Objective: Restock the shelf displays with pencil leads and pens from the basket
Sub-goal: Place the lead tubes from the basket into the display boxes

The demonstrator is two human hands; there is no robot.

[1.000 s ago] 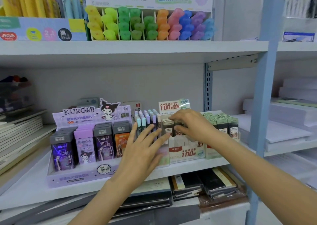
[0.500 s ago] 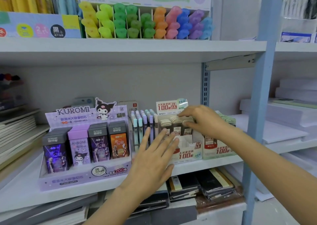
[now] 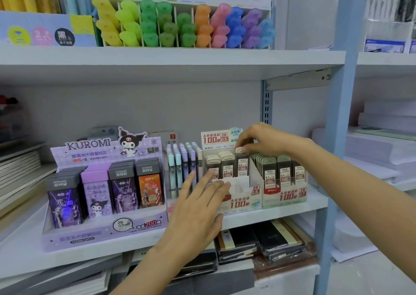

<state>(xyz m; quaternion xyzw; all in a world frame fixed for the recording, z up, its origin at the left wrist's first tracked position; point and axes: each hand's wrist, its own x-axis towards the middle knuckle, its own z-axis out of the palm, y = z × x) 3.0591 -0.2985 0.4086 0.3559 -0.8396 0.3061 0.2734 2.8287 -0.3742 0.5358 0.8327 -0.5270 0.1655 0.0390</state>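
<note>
On the middle shelf (image 3: 292,207) stands a white 0.5 lead display box (image 3: 243,202) with dark lead cases in rows. My right hand (image 3: 261,140) reaches over it and pinches the pale cap of the rightmost lead case (image 3: 242,165), which stands upright in the box. My left hand (image 3: 198,207) hovers open in front of that box, fingers spread toward its front edge. A green 0.7 lead display box (image 3: 284,197) stands just right of it. Pastel pens (image 3: 182,166) stand upright to the left. The basket is out of view.
A purple Kuromi lead display (image 3: 105,182) fills the shelf's left part. Highlighters (image 3: 180,24) line the shelf above. Notebooks (image 3: 261,243) lie on the shelf below. A blue upright post (image 3: 337,114) borders the bay, with paper stacks (image 3: 382,146) beyond it.
My right hand has lifted from the back rows to the rightmost case's cap. My left hand stayed open in front of the box, shifting slightly right.
</note>
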